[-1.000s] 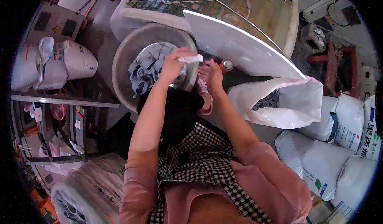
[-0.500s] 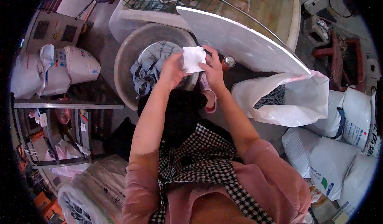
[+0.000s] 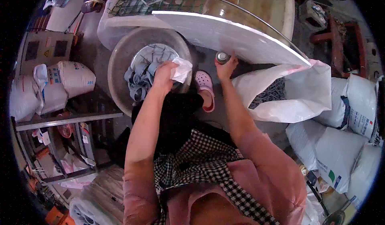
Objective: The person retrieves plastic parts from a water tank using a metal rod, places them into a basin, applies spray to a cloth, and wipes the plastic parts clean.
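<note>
My left hand (image 3: 163,76) pinches a crumpled white cloth or tissue (image 3: 182,69) over the right side of a big round tub (image 3: 115,60). Inside the tub lie grey curved parts (image 3: 138,80) beside a round, light-coloured surface holding thin grey pieces. My right hand (image 3: 227,67) is wrapped round a spray can (image 3: 222,57), whose metal top faces up at me. The can is between the tub and a leaning white board (image 3: 240,40). Below the can's left side shows a pink clog (image 3: 203,80) on my foot.
An open white sack (image 3: 300,112) of thin grey pieces stands right of my right forearm. Full sacks (image 3: 337,157) lie further right, others (image 3: 76,78) at the left. A metal rack (image 3: 68,122) is at left; a large basin (image 3: 286,16) stands behind the board.
The white cloth, between both hands half a second ago, is now in my left hand alone. My right hand has moved right and taken hold of the can.
</note>
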A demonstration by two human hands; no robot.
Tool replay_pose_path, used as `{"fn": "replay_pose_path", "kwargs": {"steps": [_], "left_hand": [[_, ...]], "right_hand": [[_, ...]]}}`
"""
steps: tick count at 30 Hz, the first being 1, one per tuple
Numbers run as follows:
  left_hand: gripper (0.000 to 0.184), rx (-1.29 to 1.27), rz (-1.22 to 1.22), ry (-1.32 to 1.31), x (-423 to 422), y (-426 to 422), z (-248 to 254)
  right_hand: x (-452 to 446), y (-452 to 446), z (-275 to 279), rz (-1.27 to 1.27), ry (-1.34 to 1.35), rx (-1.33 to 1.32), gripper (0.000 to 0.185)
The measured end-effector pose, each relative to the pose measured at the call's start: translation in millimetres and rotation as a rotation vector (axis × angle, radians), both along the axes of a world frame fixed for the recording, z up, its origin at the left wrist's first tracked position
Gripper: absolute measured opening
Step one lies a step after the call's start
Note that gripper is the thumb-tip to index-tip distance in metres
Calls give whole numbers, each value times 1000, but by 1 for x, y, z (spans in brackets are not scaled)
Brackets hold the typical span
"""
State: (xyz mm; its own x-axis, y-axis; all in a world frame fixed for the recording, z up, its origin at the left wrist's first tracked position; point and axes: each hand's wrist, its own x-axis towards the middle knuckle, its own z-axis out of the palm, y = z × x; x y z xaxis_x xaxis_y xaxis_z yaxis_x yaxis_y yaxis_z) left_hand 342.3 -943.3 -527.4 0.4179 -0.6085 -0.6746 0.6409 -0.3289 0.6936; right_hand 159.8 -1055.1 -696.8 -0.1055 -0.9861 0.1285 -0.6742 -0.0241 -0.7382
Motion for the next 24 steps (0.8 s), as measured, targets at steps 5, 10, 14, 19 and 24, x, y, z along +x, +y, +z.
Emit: {"fn": "replay_pose_path", "kwargs": {"steps": [5,10,14,19,24], "left_hand": [[19,-22,-84,-89,3,-2,-4],[25,-19,-29,-178,1,-9,-5],[24,-42,-53,-311,7,-10,-9],[29,32,-8,-587,2,-15,13],[34,-23,-28,-848,3,-17,5]], "right_hand": [[10,-5,-36,81,-318,8,80],[15,-9,1,276,-237,-160,71],[29,-12,69,474,-233,-401,74],[43,-2,135,587,-81,-399,72],[43,11,132,725,-319,-269,69]]}}
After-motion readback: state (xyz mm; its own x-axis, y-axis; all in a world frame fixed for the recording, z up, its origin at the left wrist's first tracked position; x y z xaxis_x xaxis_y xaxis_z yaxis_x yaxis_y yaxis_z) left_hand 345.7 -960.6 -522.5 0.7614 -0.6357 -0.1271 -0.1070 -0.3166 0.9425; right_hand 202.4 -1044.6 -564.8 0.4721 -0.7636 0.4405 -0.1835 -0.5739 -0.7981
